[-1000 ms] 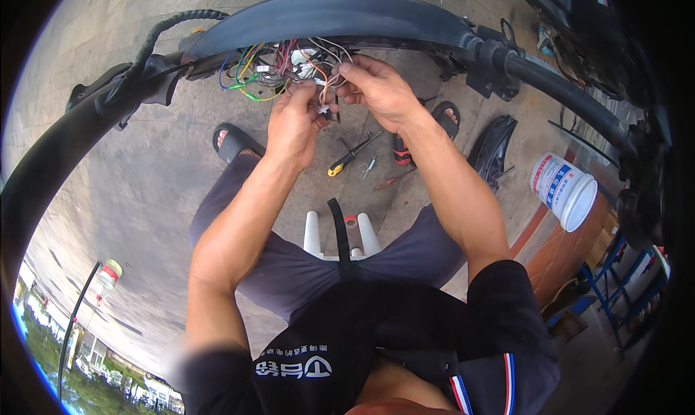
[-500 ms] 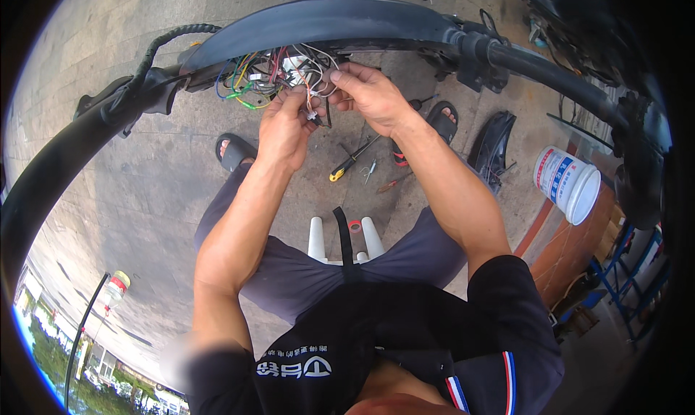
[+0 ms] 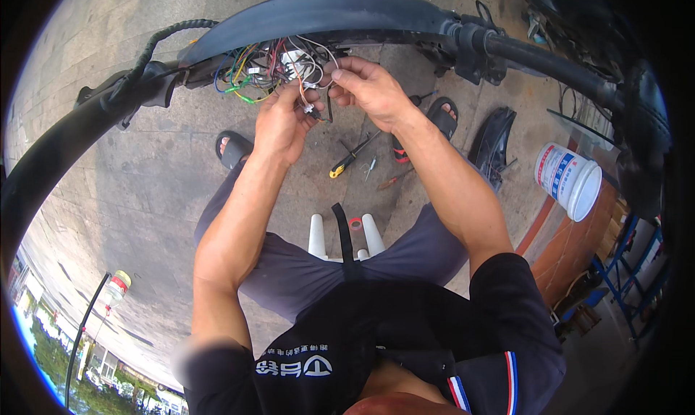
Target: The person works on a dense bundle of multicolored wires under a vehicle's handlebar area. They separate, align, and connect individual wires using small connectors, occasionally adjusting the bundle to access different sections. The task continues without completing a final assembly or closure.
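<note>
A tangle of coloured wires hangs from under a dark curved panel, with a white connector block in its middle. My left hand is closed, thumb and fingers pinching thin wires that end in a small white plug. Just to its right, my right hand pinches a pale wire that loops down out of the tangle. The fingertips of both hands stay close together but apart. Green sleeved joints sit on the wires left of my hands.
On the paved ground lie a yellow-and-black screwdriver, a small thin tool and a black plastic part. A white bucket rests at the right. Black tubing curves round the left. Between my legs shows a white stool.
The panel and wires sit slightly higher in view. My left fingers have shifted a little on the wires; both hands keep their pinch.
</note>
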{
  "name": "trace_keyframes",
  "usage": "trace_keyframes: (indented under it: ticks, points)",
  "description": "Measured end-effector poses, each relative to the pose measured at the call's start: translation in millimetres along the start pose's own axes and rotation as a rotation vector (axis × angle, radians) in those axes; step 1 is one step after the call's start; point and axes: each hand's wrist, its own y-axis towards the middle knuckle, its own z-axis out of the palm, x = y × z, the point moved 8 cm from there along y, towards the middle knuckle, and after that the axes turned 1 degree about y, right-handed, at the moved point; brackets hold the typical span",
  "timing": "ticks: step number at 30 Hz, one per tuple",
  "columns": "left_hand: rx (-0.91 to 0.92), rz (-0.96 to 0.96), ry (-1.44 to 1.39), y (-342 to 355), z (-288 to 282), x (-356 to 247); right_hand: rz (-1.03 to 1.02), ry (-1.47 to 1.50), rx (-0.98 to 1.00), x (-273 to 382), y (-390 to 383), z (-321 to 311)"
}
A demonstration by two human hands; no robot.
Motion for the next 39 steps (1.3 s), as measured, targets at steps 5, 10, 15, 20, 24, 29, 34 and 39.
trace_keyframes:
  ticks: [5, 10, 15, 20, 24, 29, 34, 39]
  points:
    - [0.004, -0.01, -0.015, 2.8, -2.8, 0.6, -0.019, -0.021, 0.004, 2.5, -0.8, 0.9]
    - [-0.001, -0.015, -0.033, 4.2, -5.2, 3.1, -0.035, -0.016, 0.015, 5.1, -1.8, 2.9]
    - [0.004, -0.008, -0.031, 4.1, -6.0, 2.5, -0.034, -0.012, 0.017, 5.5, -2.6, 4.3]
    - [0.02, 0.002, -0.021, 4.5, -5.4, 1.3, -0.031, -0.023, 0.022, 5.5, -2.5, 4.6]
    - [0.022, 0.005, -0.025, 5.2, -5.8, 1.5, -0.026, -0.044, 0.017, 5.5, -1.9, 3.5]
    - [0.031, 0.003, -0.011, 4.6, -5.5, 1.6, -0.03, -0.052, -0.006, 6.6, -1.6, 1.1]
    - [0.036, 0.009, -0.014, 3.8, -4.9, 0.9, -0.048, -0.043, -0.014, 8.7, -1.8, 0.3]
    - [0.025, 0.001, -0.005, 4.7, -6.8, 2.2, -0.076, -0.055, -0.029, 11.0, -2.2, -0.4]
